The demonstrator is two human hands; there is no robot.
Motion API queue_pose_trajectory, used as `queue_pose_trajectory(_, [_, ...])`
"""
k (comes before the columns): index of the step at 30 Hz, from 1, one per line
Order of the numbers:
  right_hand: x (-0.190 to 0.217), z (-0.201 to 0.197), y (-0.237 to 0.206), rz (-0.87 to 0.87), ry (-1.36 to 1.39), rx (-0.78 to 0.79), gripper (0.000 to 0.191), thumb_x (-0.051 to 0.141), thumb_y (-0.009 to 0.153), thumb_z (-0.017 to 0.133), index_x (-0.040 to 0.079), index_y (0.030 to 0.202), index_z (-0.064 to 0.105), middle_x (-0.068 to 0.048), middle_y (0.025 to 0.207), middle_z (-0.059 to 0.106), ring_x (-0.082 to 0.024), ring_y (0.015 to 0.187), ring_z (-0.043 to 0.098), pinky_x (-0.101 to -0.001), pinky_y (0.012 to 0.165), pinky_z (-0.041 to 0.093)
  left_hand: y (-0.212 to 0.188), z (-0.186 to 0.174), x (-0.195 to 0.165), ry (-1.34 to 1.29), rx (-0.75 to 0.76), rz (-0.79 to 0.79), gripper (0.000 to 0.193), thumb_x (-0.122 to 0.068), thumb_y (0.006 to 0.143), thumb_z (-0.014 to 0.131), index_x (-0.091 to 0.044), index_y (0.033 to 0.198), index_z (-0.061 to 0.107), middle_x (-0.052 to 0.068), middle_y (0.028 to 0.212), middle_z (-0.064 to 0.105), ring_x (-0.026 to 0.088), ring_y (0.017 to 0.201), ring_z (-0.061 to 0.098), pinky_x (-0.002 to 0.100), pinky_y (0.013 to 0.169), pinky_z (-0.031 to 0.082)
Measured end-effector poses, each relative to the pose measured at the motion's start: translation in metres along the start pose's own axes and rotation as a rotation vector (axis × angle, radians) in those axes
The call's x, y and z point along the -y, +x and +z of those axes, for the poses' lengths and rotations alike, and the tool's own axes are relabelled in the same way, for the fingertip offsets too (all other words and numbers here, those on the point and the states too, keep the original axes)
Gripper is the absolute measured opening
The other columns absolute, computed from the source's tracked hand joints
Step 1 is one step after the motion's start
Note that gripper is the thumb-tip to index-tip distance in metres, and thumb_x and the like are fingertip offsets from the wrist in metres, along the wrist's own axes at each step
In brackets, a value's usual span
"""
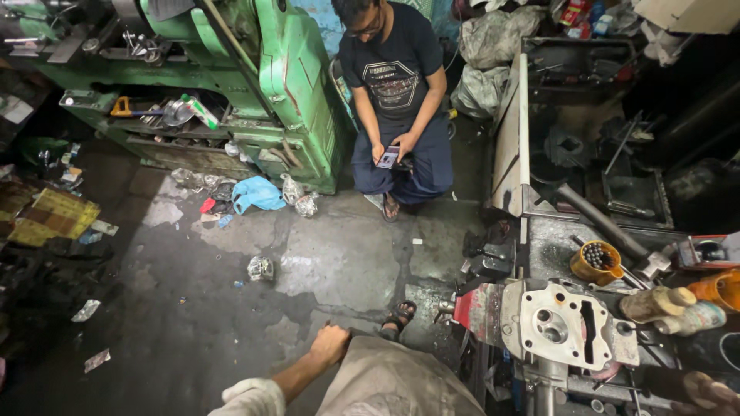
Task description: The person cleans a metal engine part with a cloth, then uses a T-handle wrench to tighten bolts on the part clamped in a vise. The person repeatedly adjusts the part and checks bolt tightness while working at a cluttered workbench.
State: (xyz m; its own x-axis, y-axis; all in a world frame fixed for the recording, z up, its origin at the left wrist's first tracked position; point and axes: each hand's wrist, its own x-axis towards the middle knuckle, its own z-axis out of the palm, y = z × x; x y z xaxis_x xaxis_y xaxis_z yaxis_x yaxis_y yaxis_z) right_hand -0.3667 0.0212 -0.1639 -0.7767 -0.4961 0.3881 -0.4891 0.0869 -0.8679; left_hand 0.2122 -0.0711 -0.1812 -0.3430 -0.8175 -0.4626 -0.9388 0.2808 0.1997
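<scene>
My left hand [330, 344] is curled into a fist and rests on my knee, on the grey trouser leg [393, 381], holding nothing. My right hand [708, 390] shows only partly at the bottom right corner, low beside the workbench; its fingers are cut off by the frame edge. A pale cast metal housing [566, 323] with holes and a slot sits clamped in a red vise [476, 308] just left of that hand. My sandalled foot [398, 318] stands on the floor in front of the vise.
Another person [397, 85] sits opposite, holding a phone [388, 158] in both hands. A green lathe [285, 85] stands at the back left. The bench [551, 246] carries an orange cup of rods [595, 262], bottles [671, 308] and tools. Rags and litter [257, 192] lie on the stained concrete floor.
</scene>
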Motion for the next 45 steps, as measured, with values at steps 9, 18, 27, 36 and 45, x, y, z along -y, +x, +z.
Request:
queue_pose_trajectory(9, [0.049,-0.008,0.000,-0.072,0.350,0.038,0.011,-0.017,0.111,0.046,-0.012,0.120,0.049,-0.023,0.108,0.064,-0.025,0.083,0.066,-0.0341,0.073,0.058,-0.027,0.013,0.011,-0.127,-0.284,0.179,0.018,-0.026,0.085,0.070,-0.012,0.095,0.067,0.008,0.091,0.072,0.032,0.091,0.069,0.050,0.078,0.055])
queue_pose_trajectory(18, [0.140,0.025,0.001,-0.133,0.359,0.193,0.009,-0.015,0.116,0.051,-0.006,0.118,0.052,-0.021,0.106,0.067,-0.021,0.076,0.068,-0.0288,0.061,0.056,0.004,0.022,-0.018,-0.183,-0.416,0.219,0.024,-0.018,0.084,0.068,-0.012,0.107,0.069,0.008,0.099,0.072,0.030,0.097,0.068,0.045,0.087,0.055])
queue_pose_trajectory(27, [0.161,0.030,0.012,-0.179,0.441,0.224,0.007,-0.010,0.116,0.052,-0.005,0.121,0.053,-0.021,0.103,0.069,-0.021,0.069,0.069,-0.0288,0.055,0.056,-0.053,0.040,0.031,-0.206,-0.343,0.160,0.035,-0.032,0.080,0.076,-0.018,0.112,0.069,0.005,0.091,0.070,0.030,0.075,0.070,0.044,0.060,0.055])
queue_pose_trajectory(36, [0.163,0.014,-0.004,-0.102,0.500,0.269,0.009,-0.010,0.116,0.051,-0.007,0.124,0.055,-0.024,0.102,0.063,-0.027,0.073,0.063,-0.0372,0.065,0.060,-0.067,-0.031,0.053,-0.668,-0.707,0.075,0.028,-0.007,0.079,0.082,-0.007,0.106,0.073,0.009,0.090,0.071,0.017,0.074,0.070,0.030,0.066,0.056])
queue_pose_trajectory(45, [0.260,0.017,-0.044,-0.279,0.319,0.868,0.017,-0.004,0.104,0.064,0.001,0.120,0.066,-0.019,0.105,0.073,-0.024,0.081,0.074,-0.0306,0.071,0.063,-0.054,-0.094,0.040,-1.138,-0.661,-0.022,0.019,-0.001,0.090,0.075,0.001,0.108,0.072,-0.004,0.092,0.068,-0.001,0.067,0.048,0.018,0.058,0.039])
